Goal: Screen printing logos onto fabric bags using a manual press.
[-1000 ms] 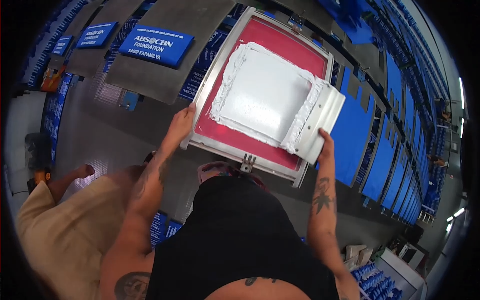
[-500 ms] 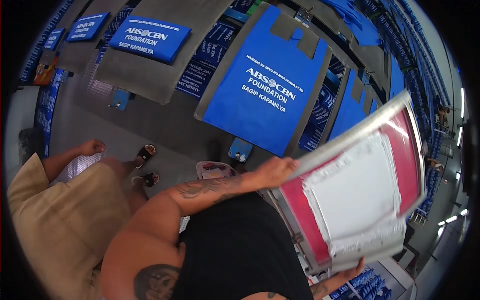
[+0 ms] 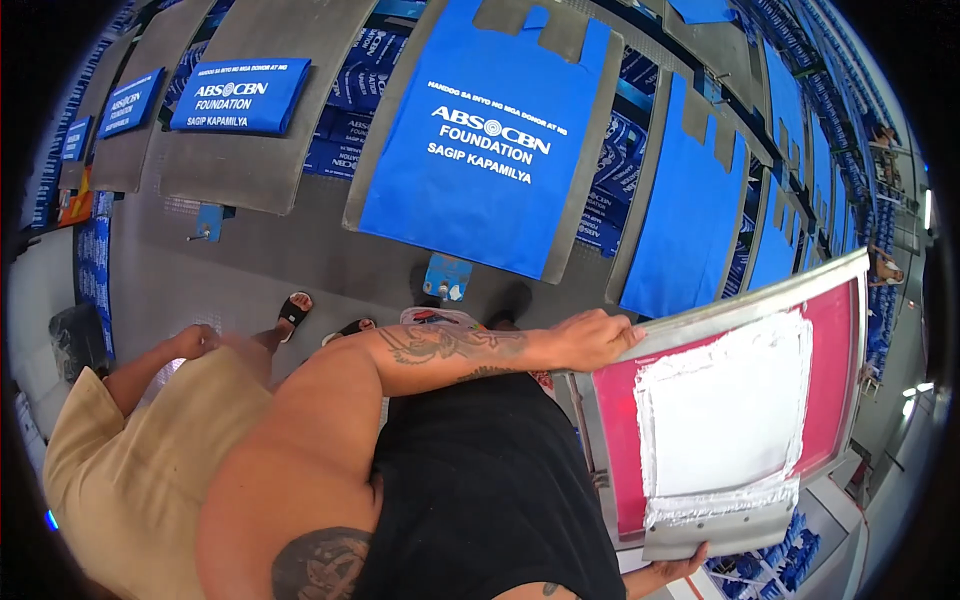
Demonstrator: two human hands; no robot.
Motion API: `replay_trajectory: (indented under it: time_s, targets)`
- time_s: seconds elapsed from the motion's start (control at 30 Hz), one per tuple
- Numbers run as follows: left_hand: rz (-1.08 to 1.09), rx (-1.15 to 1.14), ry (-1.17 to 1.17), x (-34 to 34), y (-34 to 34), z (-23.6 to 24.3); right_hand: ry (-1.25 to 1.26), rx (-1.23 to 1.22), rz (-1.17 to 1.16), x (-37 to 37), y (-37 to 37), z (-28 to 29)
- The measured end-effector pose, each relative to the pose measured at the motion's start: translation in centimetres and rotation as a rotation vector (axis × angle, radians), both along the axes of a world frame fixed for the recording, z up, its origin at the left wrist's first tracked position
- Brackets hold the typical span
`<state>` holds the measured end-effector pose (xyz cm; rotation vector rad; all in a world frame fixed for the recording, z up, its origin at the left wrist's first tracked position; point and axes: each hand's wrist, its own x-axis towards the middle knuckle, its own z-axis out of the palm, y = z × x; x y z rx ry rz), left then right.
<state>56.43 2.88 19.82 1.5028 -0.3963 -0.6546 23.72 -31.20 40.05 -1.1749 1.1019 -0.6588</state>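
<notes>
A screen-printing frame point(image 3: 622, 440) with a pale metal border and pink mesh stands tilted at my right side. White ink point(image 3: 725, 400) covers the middle of its mesh in a rough rectangle. My left hand point(image 3: 600, 340) is closed round the frame's upper left corner, its tattooed forearm reaching across my black top. Along the lower part of the mesh lies a wide grey squeegee point(image 3: 720, 525), its edge smeared with white ink. My right hand point(image 3: 685, 565) grips the squeegee's lower edge from below; most of its fingers are hidden behind it.
A blue printed bag point(image 3: 480, 170) lies flat on a grey board ahead, with another plain blue bag point(image 3: 690, 220) to its right. Folded blue bags point(image 3: 240, 95) rest on boards to the left. A person in tan clothing point(image 3: 150, 450) is close on my left.
The view has shifted, and the boards appear farther left. The frame has swung to a more level angle and sits lower, still held by my left hand. My right hand stays at the squeegee.
</notes>
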Motion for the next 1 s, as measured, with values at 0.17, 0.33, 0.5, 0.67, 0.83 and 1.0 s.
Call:
replay_trajectory:
  time_s: [0.17, 0.33, 0.5, 0.67, 0.83, 1.0]
  targets:
    - [0.115, 0.164, -0.049, 0.8, -1.4, -1.3, -0.093, 0.138, 0.314, 6.8, -8.4, -4.4]
    - [0.467, 0.214, -0.052, 2.0, -3.6, -4.0, -0.127, 0.357, 0.545, 21.2, -17.1, -11.7]
    - [0.717, 0.401, 0.028, 0.2, -6.4, -5.3, -0.045, 0.376, 0.721, 33.6, -21.9, -17.0]
    - [0.850, 0.593, 0.076, -2.6, -9.6, -4.0, 0.030, 0.407, 0.907, 39.3, -23.6, -19.6]
    - [0.861, 0.712, 0.098, -2.7, -11.0, -3.5, -0.011, 0.538, 1.003, 41.2, -23.7, -20.1]
    - [0.864, 0.760, 0.056, -2.3, -10.8, -4.9, -0.049, 0.512, 0.949, 41.8, -23.8, -20.5]
